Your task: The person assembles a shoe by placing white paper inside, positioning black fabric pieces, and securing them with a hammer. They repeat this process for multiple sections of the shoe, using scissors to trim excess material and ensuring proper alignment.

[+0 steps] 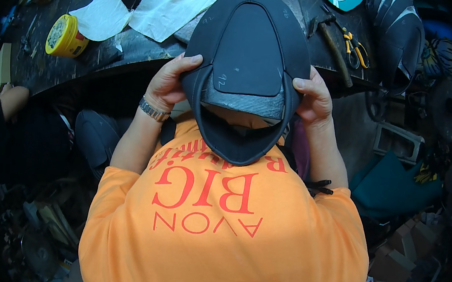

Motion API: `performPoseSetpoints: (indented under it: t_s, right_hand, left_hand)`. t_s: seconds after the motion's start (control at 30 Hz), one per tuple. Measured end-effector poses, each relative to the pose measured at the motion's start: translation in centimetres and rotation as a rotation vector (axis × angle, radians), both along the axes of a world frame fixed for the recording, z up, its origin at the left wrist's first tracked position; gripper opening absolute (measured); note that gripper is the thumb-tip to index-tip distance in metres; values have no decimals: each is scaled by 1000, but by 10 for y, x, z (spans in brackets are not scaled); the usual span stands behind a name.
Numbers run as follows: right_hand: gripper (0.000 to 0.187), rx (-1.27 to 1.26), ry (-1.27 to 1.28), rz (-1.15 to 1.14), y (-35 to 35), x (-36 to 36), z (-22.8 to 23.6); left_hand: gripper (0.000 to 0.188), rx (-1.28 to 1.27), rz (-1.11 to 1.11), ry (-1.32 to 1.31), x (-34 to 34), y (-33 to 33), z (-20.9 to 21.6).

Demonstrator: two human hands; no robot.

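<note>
A black shoe upper [250, 44] is held up in front of my chest, its rounded toe away from me and its opening toward me. A stitched panel with pale chalk marks runs down its middle, and a grey lining edge [241, 103] shows below that. My left hand [169, 82], wearing a metal watch [154, 110], is closed on the left side, thumb on top. On the opposite side my right hand [316, 98] grips the edge the same way. The fingers under the upper are partly hidden.
On the dark worktable [101, 67] are a yellow tub [74, 42], white cloth [168, 5], a hammer [334, 50] and yellow-handled scissors [356, 50]. Stacked black uppers [396, 43] lie at the far right. Another person's hand [13, 99] is at the left edge.
</note>
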State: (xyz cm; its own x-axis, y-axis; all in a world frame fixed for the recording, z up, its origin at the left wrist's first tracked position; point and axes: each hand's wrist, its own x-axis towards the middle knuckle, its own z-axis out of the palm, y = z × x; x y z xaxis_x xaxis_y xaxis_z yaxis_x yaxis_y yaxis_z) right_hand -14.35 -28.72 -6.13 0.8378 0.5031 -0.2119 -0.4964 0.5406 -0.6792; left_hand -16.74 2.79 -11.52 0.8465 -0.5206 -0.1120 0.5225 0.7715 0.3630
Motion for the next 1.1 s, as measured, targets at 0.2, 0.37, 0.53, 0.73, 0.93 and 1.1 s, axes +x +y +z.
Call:
performPoseSetpoints:
  t_s: [0.2, 0.37, 0.53, 0.73, 0.93, 1.1]
  right_hand:
    - [48, 8, -11, 1, -8, 5, 0]
    - [50, -21, -52, -7, -13, 9, 3]
    - [53, -145, -123, -12, -13, 11, 12]
    - [54, -180, -191, 17, -12, 11, 25]
    - [52, -129, -152, 8, -11, 9, 23]
    - [52, -76, -133, 30, -14, 8, 20]
  left_hand:
    - [37, 92, 15, -17, 7, -8, 3]
    - [38, 132, -4, -61, 11, -7, 7]
    - [41, 180, 23, -88, 13, -2, 12]
    - [45, 254, 46, -156, 16, 5, 17]
    - [47, 328, 66, -203, 15, 9, 20]
    - [50, 361, 71, -270, 13, 11, 24]
